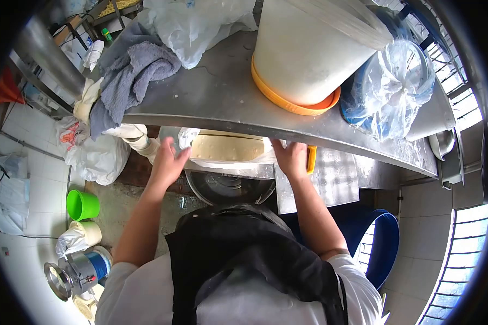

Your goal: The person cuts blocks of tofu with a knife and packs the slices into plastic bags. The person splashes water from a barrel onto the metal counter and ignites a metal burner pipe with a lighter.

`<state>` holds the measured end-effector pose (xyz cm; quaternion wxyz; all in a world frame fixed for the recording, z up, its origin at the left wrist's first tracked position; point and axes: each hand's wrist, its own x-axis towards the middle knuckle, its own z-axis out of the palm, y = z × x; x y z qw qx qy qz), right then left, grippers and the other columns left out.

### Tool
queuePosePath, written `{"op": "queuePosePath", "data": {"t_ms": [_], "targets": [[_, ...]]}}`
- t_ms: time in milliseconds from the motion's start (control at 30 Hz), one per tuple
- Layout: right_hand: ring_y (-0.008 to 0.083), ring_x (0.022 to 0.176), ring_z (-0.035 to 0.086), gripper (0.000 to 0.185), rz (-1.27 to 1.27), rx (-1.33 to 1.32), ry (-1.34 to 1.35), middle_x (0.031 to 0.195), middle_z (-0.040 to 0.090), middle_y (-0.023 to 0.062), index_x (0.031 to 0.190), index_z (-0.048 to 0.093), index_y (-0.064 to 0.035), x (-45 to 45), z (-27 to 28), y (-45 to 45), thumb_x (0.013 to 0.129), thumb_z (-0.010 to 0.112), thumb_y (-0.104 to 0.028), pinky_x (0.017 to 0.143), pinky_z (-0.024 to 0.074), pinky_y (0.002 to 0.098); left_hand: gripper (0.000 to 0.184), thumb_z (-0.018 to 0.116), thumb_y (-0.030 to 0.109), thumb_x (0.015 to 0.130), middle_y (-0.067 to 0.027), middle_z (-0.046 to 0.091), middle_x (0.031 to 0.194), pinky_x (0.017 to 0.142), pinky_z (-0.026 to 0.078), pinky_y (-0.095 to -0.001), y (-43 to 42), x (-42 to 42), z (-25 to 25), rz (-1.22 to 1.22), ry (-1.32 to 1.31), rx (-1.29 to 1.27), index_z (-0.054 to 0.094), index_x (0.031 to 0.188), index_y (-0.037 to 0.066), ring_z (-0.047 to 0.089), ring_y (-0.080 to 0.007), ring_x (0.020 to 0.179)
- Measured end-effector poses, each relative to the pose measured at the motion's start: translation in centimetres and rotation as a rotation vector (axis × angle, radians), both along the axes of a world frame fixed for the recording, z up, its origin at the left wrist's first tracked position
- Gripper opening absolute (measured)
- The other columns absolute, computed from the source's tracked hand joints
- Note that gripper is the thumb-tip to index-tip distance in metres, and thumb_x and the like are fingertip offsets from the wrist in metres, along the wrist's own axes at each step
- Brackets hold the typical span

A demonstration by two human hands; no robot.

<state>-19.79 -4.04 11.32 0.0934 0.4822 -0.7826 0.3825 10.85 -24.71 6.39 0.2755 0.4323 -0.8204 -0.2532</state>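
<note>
Below the shelf edge, a tray of pale, bubbly dough-like mass (228, 148) sits between my hands, with white wrapping (238, 163) along its near side. My left hand (168, 163) is at the tray's left end, thumb and fingers apart, beside a bunched bit of clear plastic (187, 137). At the right end is my right hand (291, 158), its thumb close to the wrapping and its fingers spread; the shelf edge partly hides the fingertips. A yellow handle (311, 159) stands just right of that hand.
On the metal shelf (211, 95) stand a large white bucket with an orange rim (295, 110), a plastic-wrapped container (393, 89) and a grey towel (138, 76). Below are a metal sheet (331, 181), a round dark basin (228, 187) and a blue barrel (387, 244). A green bucket (83, 205) is left.
</note>
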Motion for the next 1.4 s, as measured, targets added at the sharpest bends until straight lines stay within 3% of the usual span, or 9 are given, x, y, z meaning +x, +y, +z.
{"op": "queuePosePath", "data": {"t_ms": [67, 167, 367, 667, 967, 1033, 1100, 1200, 1400], "targets": [[0.0362, 0.117, 0.066, 0.073, -0.204, 0.097, -0.503, 0.131, 0.067, 0.0268, 0.138, 0.060, 0.0018, 0.3, -4.6, -0.6, 0.086, 0.086, -0.043, 0.096, 0.0532, 0.0460, 0.050, 0.071, 0.049, 0.097, -0.0225, 0.074, 0.093, 0.086, 0.057, -0.0515, -1.6, -1.9, -3.9, 0.176, 0.166, -0.376, 0.071, 0.107, 0.000, 0.074, -0.0371, 0.093], [0.0296, 0.119, 0.062, 0.063, -0.035, 0.163, -0.682, 0.133, 0.065, 0.0229, 0.139, 0.059, 0.0000, -3.6, -7.0, -2.2, 0.094, 0.080, -0.039, 0.099, 0.0518, 0.0430, 0.044, 0.067, 0.041, 0.099, -0.0225, 0.075, 0.097, 0.096, 0.054, -0.0560, -3.9, -3.7, -3.9, 0.002, -0.010, 0.219, 0.071, 0.109, -0.002, 0.073, -0.0411, 0.101], [0.0260, 0.117, 0.061, 0.032, 0.145, 0.055, -0.523, 0.132, 0.066, 0.0123, 0.132, 0.062, -0.0014, -3.6, 0.4, -2.7, 0.105, 0.059, -0.019, 0.098, 0.0522, 0.0404, 0.031, 0.051, 0.021, 0.104, -0.0140, 0.074, 0.090, 0.042, 0.051, -0.0307, -5.1, -5.5, 8.3, 0.093, 0.228, 0.502, 0.070, 0.108, -0.002, 0.066, -0.0202, 0.057], [0.0254, 0.137, 0.052, 0.050, 0.255, -0.169, -0.597, 0.153, 0.054, 0.0138, 0.148, 0.052, -0.0052, -8.8, -4.9, -2.1, 0.105, 0.063, -0.026, 0.116, 0.0435, 0.0403, 0.038, 0.058, 0.017, 0.102, -0.0243, 0.067, 0.135, 0.104, 0.050, -0.0448, -7.8, -2.4, 8.7, 0.001, -0.001, 0.192, 0.064, 0.136, 0.001, 0.065, -0.0403, 0.122], [0.0238, 0.126, 0.061, 0.042, 0.053, -0.572, -1.434, 0.143, 0.061, 0.0080, 0.146, 0.054, -0.0113, -12.8, -14.5, -5.9, 0.107, 0.061, -0.027, 0.104, 0.0545, 0.0414, 0.053, 0.069, 0.017, 0.101, -0.0101, 0.056, 0.151, 0.113, 0.043, -0.0363, -5.4, -4.8, 12.2, 0.005, 0.918, 0.789, 0.054, 0.150, 0.000, 0.052, -0.0216, 0.135], [0.0261, 0.121, 0.063, 0.037, -0.030, -0.038, -1.333, 0.134, 0.065, 0.0088, 0.140, 0.056, -0.0080, -6.9, -12.6, -6.3, 0.108, 0.059, -0.025, 0.096, 0.0570, 0.0432, 0.046, 0.068, 0.018, 0.101, -0.0141, 0.062, 0.144, 0.111, 0.046, -0.0411, -8.3, -5.4, 10.3, 0.124, 0.936, 0.659, 0.060, 0.143, 0.000, 0.058, -0.0276, 0.131], [0.0308, 0.119, 0.063, 0.034, 0.199, 0.245, -0.144, 0.132, 0.064, 0.0097, 0.138, 0.056, -0.0067, -7.9, -23.1, -8.6, 0.109, 0.054, -0.024, 0.094, 0.0572, 0.0452, 0.047, 0.068, 0.019, 0.101, -0.0142, 0.062, 0.145, 0.111, 0.045, -0.0415, -10.6, -5.2, 10.7, 0.138, 0.877, 0.626, 0.060, 0.144, 0.000, 0.058, -0.0280, 0.132], [0.0296, 0.122, 0.057, 0.036, 0.030, -0.026, -1.242, 0.138, 0.056, 0.0127, 0.141, 0.041, -0.0043, 2.0, -14.3, -9.5, 0.107, 0.053, -0.010, 0.104, 0.0506, 0.0451, 0.048, 0.068, 0.019, 0.102, -0.0143, 0.061, 0.146, 0.112, 0.045, -0.0422, -13.8, -5.2, 10.7, 0.156, 0.746, 0.567, 0.059, 0.144, 0.000, 0.057, -0.0287, 0.133], [0.0259, 0.093, 0.065, 0.058, 0.254, 0.395, -1.172, 0.111, 0.067, 0.0214, 0.142, 0.041, 0.0001, 13.7, -15.7, -10.3, 0.107, 0.060, -0.043, 0.079, 0.0531, 0.0377, 0.049, 0.067, 0.020, 0.102, -0.0146, 0.060, 0.148, 0.114, 0.043, -0.0435, -17.2, -5.1, 9.6, 0.141, 0.435, 0.450, 0.057, 0.146, 0.000, 0.056, -0.0299, 0.135]]}}
